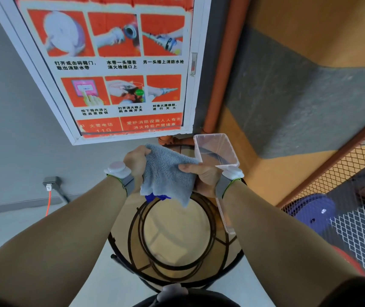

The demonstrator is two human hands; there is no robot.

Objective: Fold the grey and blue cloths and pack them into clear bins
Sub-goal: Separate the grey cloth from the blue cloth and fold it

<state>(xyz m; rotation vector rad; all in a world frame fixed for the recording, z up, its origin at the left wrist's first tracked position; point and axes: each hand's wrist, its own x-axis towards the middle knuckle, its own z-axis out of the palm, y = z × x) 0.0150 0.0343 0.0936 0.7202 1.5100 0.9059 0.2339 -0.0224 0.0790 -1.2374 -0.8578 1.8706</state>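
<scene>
A grey fluffy cloth (168,173) hangs in the air between both hands, above a round glass-topped table (177,238). My left hand (136,165) pinches its upper left corner. My right hand (201,177) grips its right edge, thumb on top. A bit of blue cloth (156,197) peeks out under the grey cloth's lower edge; most of it is hidden. A clear bin (216,151) stands on the table's far right, just behind my right hand. A second clear bin (224,214) shows below my right wrist.
A fire-hose cabinet door with an orange poster (115,67) fills the wall ahead. An orange pipe (223,69) runs down beside it. A wire mesh fence (341,196) stands on the right, a wall socket with an orange cable (49,185) on the left.
</scene>
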